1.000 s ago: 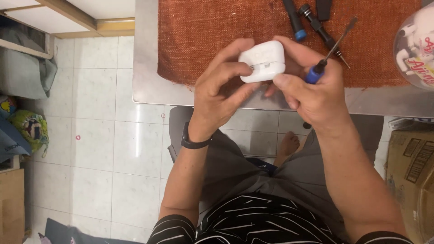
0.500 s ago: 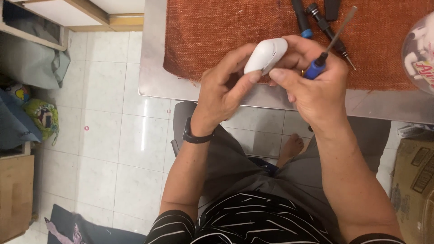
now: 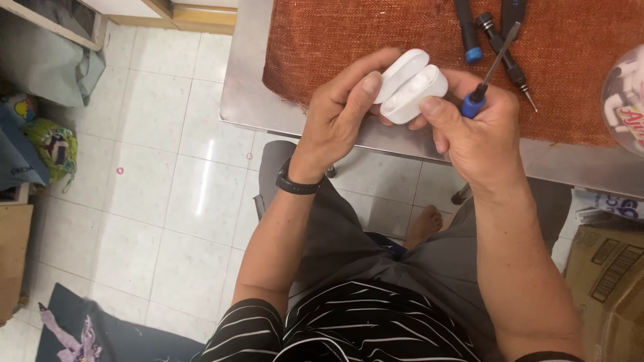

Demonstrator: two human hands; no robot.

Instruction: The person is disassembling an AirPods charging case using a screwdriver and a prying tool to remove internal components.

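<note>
A small white rounded case (image 3: 410,86) is held between both hands over the near edge of a metal table (image 3: 241,100). The case is turned so its seam shows, lid slightly parted. My left hand (image 3: 342,114), with a black wristband, grips it from the left with the thumb on top. My right hand (image 3: 479,131) supports it from the right and also holds a blue-handled screwdriver (image 3: 488,74), whose shaft points up and away.
A rust-orange mat (image 3: 402,27) covers the table. On it lie other dark-handled screwdrivers (image 3: 469,30). A round clear container (image 3: 624,100) sits at the right edge. A cardboard box (image 3: 607,281) stands on the floor at right; bags (image 3: 47,144) lie at left on white tiles.
The case has been rotated in my hands from its flat face to its seam edge. Both hands stayed together; the view shifted slightly left.
</note>
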